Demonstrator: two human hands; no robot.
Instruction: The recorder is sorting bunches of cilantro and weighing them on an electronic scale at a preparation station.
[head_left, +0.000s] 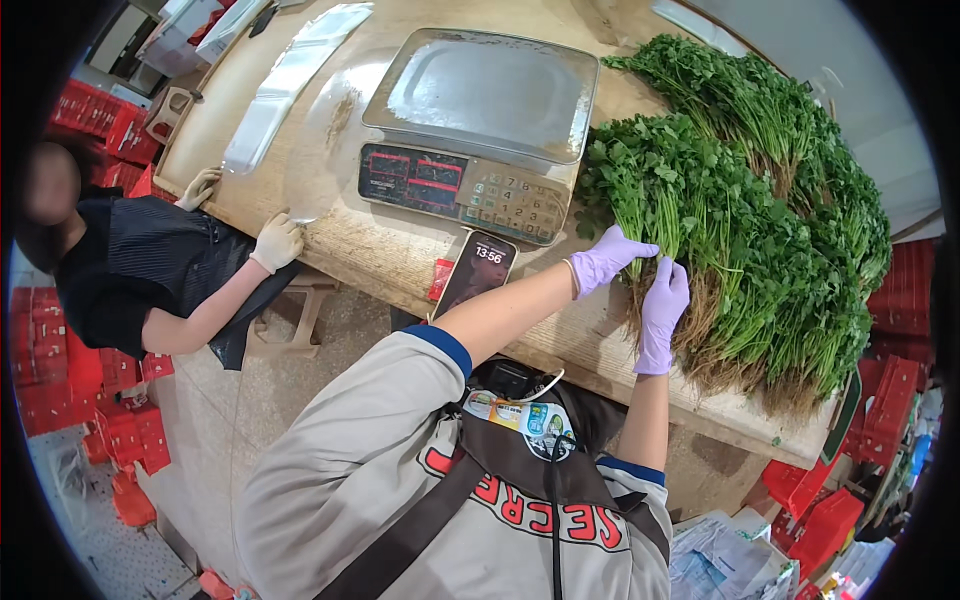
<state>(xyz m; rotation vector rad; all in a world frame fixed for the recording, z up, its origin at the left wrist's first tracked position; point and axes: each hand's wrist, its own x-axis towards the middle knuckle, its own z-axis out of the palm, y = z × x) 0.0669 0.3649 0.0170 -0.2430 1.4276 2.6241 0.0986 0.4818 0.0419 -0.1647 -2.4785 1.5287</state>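
On the right half of the pale wooden bench (600,325): the big heap of green leafy stalks with thin stems and stringy brown roots (780,240) lay within your reach, roots mostly toward you.
Lilac-gloved left hand (610,258): your fingers pinched pale stems at the heap's near left corner; squeezing too hard could have bruised or snapped them.
Lilac-gloved right hand (662,318): your fingers were curled just beside those stems; the view left unclear whether they gripped one, so a stalk could have slipped between your hands.
Tangled roots: matted along the heap's front, they could have dragged neighbouring stalks along had you tugged one sharply.
Silver-panned weighing scale (485,90): it stood just beside the leaves; any that strayed onto its pan would probably have upset a reading.
Black-screened phone in a pale case (478,265): it sat by the near edge, partly behind your left forearm (510,315); a careless sweep of that arm might have knocked it to the speckled tan floor (210,430).
Bench's right end: the heap reached close to it, so a rightward shove might have spilled stalks toward the red plastic crates (835,528) below.
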